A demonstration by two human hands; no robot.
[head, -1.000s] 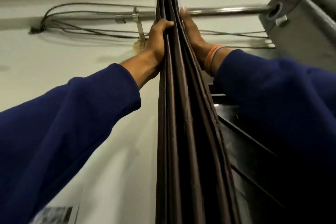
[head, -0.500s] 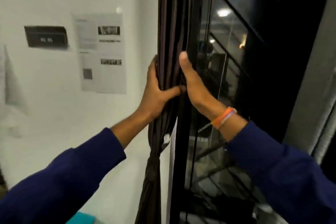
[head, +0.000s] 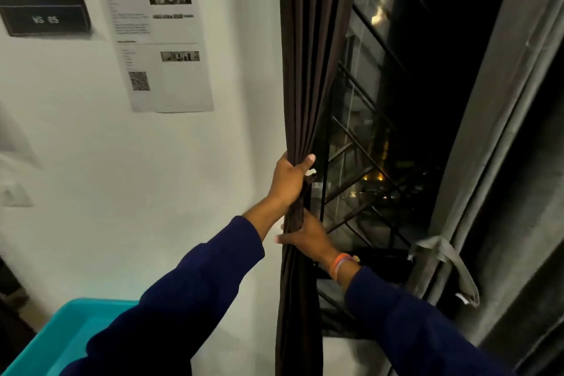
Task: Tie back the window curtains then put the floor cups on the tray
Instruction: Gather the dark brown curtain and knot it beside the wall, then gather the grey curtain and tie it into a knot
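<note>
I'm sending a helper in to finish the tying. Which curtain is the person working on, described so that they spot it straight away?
Start at the dark barred window. On its left edge, against the white wall, hangs the dark brown curtain, bunched into a narrow column, with the left hand and right hand gripping it. The grey curtain on the right already wears a tie-back.

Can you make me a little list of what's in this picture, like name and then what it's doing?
brown curtain: bunched into a narrow bundle beside the window
left hand: grips the bundle higher up
right hand: wraps round the bundle lower down
grey curtain: on the window's other side, gathered with a tie-back
window: dark outside, a few lights
blue tray: bottom left corner, partly hidden by a sleeve
wall paper: printed sheet with a square code
cups: none in view
</note>
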